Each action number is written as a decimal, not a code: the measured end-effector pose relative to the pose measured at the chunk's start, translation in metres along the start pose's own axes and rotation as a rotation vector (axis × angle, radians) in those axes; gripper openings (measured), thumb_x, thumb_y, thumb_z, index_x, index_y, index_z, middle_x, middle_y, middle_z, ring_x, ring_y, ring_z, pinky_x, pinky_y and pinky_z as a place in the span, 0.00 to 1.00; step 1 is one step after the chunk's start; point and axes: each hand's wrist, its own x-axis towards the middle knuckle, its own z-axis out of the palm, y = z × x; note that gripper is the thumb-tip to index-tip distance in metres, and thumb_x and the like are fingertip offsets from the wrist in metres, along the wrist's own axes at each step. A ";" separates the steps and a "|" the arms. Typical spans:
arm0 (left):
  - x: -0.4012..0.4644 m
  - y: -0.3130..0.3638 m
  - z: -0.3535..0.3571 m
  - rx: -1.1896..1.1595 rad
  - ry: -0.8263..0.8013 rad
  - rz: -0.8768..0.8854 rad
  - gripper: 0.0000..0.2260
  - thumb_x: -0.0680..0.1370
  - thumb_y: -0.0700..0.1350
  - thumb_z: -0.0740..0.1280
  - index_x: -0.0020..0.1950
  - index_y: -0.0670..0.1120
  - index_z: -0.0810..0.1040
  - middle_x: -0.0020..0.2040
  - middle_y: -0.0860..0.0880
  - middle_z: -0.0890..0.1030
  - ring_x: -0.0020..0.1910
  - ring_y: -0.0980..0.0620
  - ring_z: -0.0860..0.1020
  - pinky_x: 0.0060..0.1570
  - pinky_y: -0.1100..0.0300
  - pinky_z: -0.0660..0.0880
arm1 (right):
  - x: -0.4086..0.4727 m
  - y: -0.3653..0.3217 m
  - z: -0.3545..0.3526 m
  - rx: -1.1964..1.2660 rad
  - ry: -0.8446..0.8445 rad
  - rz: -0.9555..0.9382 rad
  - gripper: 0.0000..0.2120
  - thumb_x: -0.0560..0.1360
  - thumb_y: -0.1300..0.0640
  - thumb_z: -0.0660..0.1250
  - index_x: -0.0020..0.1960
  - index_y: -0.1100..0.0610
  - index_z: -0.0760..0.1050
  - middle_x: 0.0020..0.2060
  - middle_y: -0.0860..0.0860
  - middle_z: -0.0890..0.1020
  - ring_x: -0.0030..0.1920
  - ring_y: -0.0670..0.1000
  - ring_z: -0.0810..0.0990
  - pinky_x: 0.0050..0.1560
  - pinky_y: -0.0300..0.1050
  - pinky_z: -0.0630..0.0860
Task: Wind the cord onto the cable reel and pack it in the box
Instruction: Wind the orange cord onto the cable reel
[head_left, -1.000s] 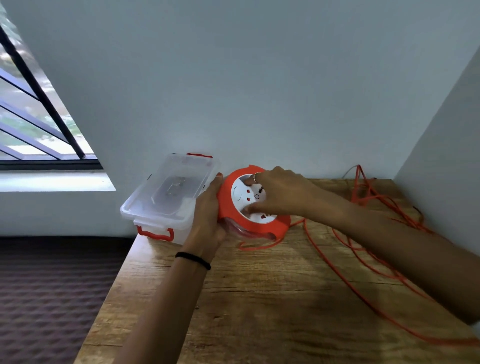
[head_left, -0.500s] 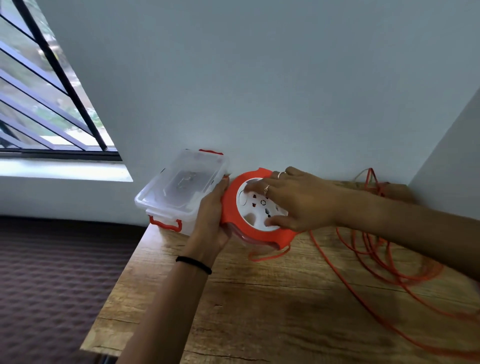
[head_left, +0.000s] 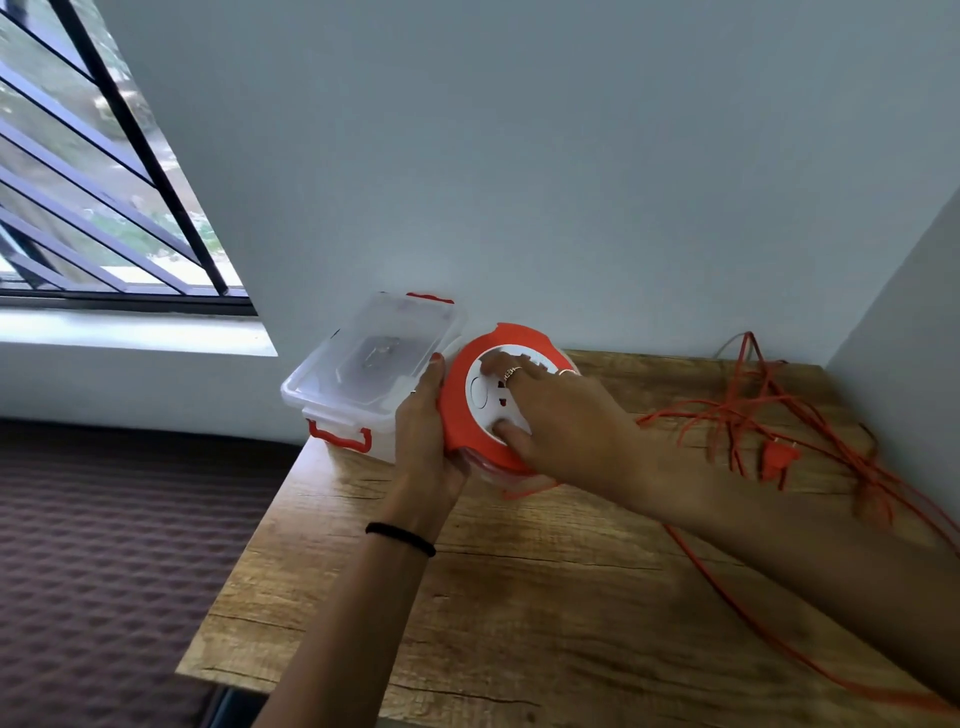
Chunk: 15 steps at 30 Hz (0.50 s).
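Observation:
An orange cable reel (head_left: 460, 410) with a white socket face is tilted up at the back of the wooden table (head_left: 519, 613). My left hand (head_left: 423, 441) grips its left rim. My right hand (head_left: 561, 421) lies flat on the white face, fingers spread and thumb pressed on the disc. The loose orange cord (head_left: 737, 426) trails in a tangle to the right, with its orange plug (head_left: 776, 460) lying in it, and a long strand runs toward the table's near right. A clear plastic box (head_left: 374, 379) with red latches and its lid on stands just left of the reel.
A wall runs behind the table and another closes the right side. A barred window (head_left: 93, 208) and its sill are at the left. Dark textured floor (head_left: 104, 545) lies beyond the table's left edge.
My right hand has turned on the reel's face, fingers now toward its top. The cord pile on the right has shifted and the plug has come into view. The camera has panned left.

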 end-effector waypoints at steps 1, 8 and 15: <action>0.000 0.000 0.001 0.003 0.013 0.006 0.19 0.81 0.54 0.60 0.65 0.43 0.77 0.57 0.41 0.83 0.56 0.41 0.82 0.58 0.42 0.77 | 0.000 -0.001 0.005 0.022 0.030 0.013 0.27 0.77 0.51 0.59 0.74 0.52 0.58 0.70 0.50 0.69 0.62 0.62 0.74 0.60 0.59 0.72; -0.001 0.003 0.008 -0.010 -0.019 0.114 0.23 0.71 0.56 0.68 0.61 0.44 0.80 0.57 0.41 0.83 0.57 0.39 0.81 0.60 0.41 0.75 | 0.006 0.002 0.012 0.119 0.286 0.054 0.28 0.70 0.50 0.66 0.68 0.57 0.67 0.61 0.51 0.78 0.54 0.59 0.80 0.49 0.56 0.78; 0.004 -0.003 0.015 0.144 -0.034 0.262 0.10 0.81 0.51 0.62 0.57 0.51 0.81 0.51 0.48 0.86 0.49 0.46 0.84 0.46 0.51 0.82 | 0.030 0.001 0.012 0.696 0.265 0.546 0.30 0.70 0.48 0.70 0.64 0.55 0.59 0.54 0.52 0.77 0.51 0.55 0.79 0.44 0.45 0.77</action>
